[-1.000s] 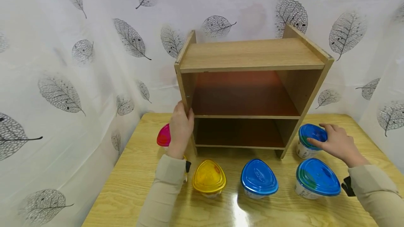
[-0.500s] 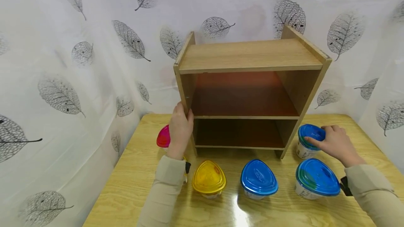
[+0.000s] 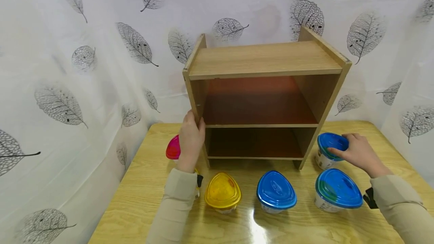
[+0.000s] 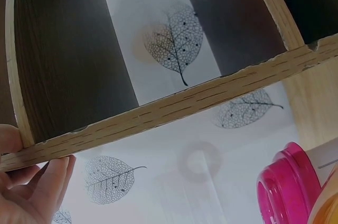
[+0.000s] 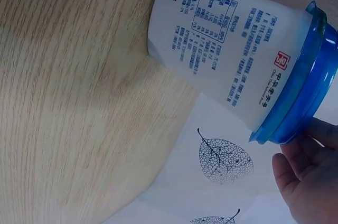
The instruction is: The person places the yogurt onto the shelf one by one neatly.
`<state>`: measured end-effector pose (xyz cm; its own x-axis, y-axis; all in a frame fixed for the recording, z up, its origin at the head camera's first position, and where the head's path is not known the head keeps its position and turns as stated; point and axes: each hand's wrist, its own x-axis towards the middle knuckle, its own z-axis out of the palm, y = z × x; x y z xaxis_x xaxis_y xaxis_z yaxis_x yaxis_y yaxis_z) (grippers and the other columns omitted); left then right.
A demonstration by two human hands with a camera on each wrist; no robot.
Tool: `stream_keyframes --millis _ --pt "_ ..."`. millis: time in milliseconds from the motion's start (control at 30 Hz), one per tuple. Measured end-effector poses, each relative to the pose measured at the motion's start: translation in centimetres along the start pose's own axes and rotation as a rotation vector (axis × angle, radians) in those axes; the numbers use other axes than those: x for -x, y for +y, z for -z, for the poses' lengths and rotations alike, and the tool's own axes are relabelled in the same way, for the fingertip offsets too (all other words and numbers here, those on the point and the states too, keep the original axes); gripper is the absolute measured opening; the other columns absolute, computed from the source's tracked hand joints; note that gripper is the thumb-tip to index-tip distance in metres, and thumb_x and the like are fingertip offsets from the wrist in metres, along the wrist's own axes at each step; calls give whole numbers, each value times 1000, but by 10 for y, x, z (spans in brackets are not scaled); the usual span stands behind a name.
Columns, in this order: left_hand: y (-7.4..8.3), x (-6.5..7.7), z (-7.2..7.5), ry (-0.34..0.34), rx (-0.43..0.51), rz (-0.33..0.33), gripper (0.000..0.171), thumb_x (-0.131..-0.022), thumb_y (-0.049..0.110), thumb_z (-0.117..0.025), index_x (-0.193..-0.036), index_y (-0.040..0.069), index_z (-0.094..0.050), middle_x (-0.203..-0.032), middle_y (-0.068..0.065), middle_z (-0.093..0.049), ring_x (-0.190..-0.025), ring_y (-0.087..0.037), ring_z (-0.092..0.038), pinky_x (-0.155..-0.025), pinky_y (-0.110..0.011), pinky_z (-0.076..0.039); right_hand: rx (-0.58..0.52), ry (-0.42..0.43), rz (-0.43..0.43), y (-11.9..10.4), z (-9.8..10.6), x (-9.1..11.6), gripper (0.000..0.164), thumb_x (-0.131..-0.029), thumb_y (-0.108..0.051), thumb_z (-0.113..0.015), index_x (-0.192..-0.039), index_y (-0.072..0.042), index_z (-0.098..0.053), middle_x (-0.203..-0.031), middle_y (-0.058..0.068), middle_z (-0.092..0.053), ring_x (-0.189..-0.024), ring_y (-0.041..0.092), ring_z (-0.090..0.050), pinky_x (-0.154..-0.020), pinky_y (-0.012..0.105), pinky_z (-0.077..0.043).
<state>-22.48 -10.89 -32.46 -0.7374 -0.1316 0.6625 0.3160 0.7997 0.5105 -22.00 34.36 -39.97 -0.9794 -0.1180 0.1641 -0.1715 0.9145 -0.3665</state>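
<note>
My left hand (image 3: pixel 190 140) grips the front edge of the left side panel of a small wooden shelf unit (image 3: pixel 268 61). In the left wrist view, its fingers (image 4: pixel 50 182) wrap round that panel's edge. On the right, my right hand (image 3: pixel 361 153) holds the rim of a white tub with a blue lid (image 3: pixel 330 142), which stands upright on the table beside the shelf. The right wrist view shows the printed side of this tub (image 5: pixel 222 44), with fingertips right at the lid's edge. Behind my left hand, a pink-lidded tub (image 3: pixel 173 148) is partly hidden.
In front of the shelf stand a yellow-lidded tub (image 3: pixel 223 191) and a blue-lidded tub (image 3: pixel 276 190). A tub with a blue lid and green patch (image 3: pixel 339 189) is near my right wrist. Behind everything hangs a leaf-print curtain (image 3: pixel 101 97). The wooden table (image 3: pixel 135 199) bears it all.
The head view has shifted slightly, so the scene sits a little further left. My right hand has moved slightly over the tub's lid; my left hand stays on the shelf panel.
</note>
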Motion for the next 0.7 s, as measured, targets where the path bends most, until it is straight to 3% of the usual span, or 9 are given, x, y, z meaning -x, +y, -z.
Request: stream_keyframes --millis 167,467,700 --pt "-1 0 -1 5 2 -10 26 -83 7 -58 -102 -9 -49 -94 -24 -57 -80 -37 -59 -68 -44 -50 -9 12 -4 1 -1 1 79 -79 -42 -60 -117 24 -35 -112 42 -35 -100 56 -31 -79 67 -29" --pt "0 0 0 -5 12 -1 25 -83 7 -59 -101 -9 -50 -93 -23 -57 -79 -36 -59 -68 -42 -50 99 145 -76 1 -5 2 84 -78 -55 -54 -114 20 -41 -107 38 -39 -95 53 -33 -65 65 -33" --pt "-2 0 -1 2 24 -16 25 -83 6 -58 -101 -9 -50 -94 -23 -57 -81 -35 -58 -70 -42 -50 108 127 -91 -1 -5 3 85 -77 -56 -54 -110 21 -43 -101 38 -42 -90 51 -35 -62 61 -35"
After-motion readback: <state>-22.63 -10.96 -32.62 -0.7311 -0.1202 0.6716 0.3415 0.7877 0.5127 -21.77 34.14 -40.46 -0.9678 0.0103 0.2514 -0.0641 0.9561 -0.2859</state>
